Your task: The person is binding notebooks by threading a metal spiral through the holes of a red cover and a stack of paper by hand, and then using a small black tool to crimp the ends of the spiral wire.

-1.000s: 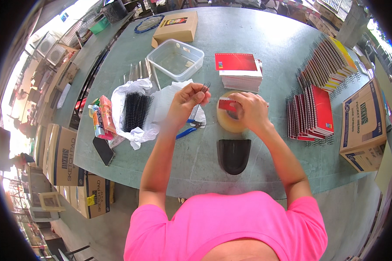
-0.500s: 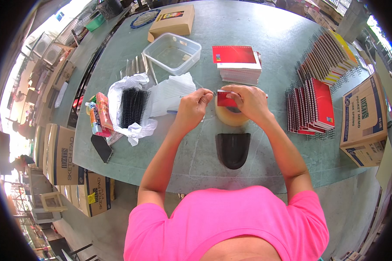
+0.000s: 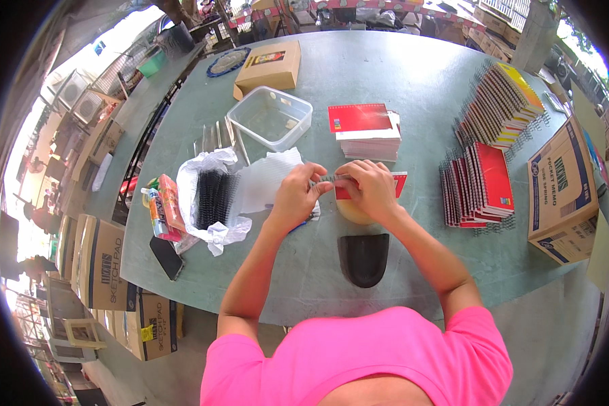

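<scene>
My left hand (image 3: 294,197) pinches a thin wire spiral (image 3: 312,182), mostly hidden by my fingers, at the left end of a small red-covered memo pad (image 3: 400,181). My right hand (image 3: 372,189) grips that pad, thumb and fingers closed on its upper left part. Below the pad sits a yellowish roll of tape (image 3: 354,214), partly covered by my right hand. Nearer to me lies a black rounded block (image 3: 363,261). Beyond my hands stands a stack of unbound red-covered pads (image 3: 362,119). To the left, black wire spirals (image 3: 214,197) lie in crumpled white wrapping (image 3: 218,237).
A clear plastic tub (image 3: 272,120) and a brown box (image 3: 269,68) stand at far left. Spiral-bound red notebooks (image 3: 495,177), a yellow-edged stack (image 3: 504,105) and a carton (image 3: 563,193) line the right. A dark phone-like slab (image 3: 166,258) lies near the left edge.
My left hand has moved in against the pad's left end, and my right hand has shifted slightly left along it. The whole view has tilted, so the table appears lower.
</scene>
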`<state>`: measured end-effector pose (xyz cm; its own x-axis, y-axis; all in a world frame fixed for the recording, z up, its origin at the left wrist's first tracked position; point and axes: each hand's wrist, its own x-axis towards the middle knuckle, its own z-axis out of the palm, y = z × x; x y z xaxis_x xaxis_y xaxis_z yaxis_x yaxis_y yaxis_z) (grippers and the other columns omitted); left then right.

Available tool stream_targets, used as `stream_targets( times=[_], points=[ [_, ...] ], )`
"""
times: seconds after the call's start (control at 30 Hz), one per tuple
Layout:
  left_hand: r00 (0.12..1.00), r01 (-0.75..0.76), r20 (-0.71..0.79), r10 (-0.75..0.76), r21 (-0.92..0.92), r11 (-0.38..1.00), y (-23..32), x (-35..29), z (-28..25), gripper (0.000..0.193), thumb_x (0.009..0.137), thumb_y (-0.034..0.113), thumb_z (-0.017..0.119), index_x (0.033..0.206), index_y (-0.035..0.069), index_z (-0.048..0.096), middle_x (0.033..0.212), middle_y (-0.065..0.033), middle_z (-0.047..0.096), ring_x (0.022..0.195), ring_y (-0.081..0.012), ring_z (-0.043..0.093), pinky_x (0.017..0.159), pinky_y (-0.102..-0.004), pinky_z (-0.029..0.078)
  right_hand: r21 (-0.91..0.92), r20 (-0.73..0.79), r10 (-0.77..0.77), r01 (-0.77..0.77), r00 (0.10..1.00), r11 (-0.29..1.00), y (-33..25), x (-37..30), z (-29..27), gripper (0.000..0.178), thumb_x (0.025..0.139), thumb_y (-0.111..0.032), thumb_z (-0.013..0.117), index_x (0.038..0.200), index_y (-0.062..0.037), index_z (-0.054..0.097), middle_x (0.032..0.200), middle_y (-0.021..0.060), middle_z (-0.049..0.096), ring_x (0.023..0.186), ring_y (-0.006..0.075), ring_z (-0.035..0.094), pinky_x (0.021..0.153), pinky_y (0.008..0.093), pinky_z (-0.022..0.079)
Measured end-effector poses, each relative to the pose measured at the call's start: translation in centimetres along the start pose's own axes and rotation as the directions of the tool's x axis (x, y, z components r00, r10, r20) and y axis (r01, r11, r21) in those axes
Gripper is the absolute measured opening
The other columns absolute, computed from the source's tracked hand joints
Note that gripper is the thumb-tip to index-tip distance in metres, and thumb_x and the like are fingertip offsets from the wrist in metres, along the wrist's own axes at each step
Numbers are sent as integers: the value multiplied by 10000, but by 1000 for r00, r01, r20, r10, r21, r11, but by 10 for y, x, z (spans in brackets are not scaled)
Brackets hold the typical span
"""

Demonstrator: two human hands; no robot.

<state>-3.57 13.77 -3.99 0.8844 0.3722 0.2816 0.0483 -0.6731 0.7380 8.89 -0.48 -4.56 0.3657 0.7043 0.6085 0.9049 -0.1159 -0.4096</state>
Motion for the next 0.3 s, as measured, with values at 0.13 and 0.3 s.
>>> stream_targets(
  times=[0.13, 0.3],
  points=[
    [991, 95, 95, -94, -1, 995, -3, 1, -11, 248, 898, 225, 558, 945, -6, 636, 757, -136, 642, 696, -193, 620, 663, -320, 470, 82, -36, 81, -77, 996, 994, 6, -6, 5, 212, 797, -210, 638, 971, -103, 582, 856, 52, 645, 814, 258, 607, 724, 385, 439],
    [969, 179, 167, -183, 42, 983, 5, 8, -15, 188, 858, 185, 613, 934, 20, 659, 860, -140, 671, 825, -220, 630, 776, -327, 471, 156, 96, 180, -193, 979, 969, 6, -5, 3, 258, 828, -222, 633, 1045, -124, 533, 997, 119, 619, 874, 290, 596, 812, 415, 420]
  ],
)
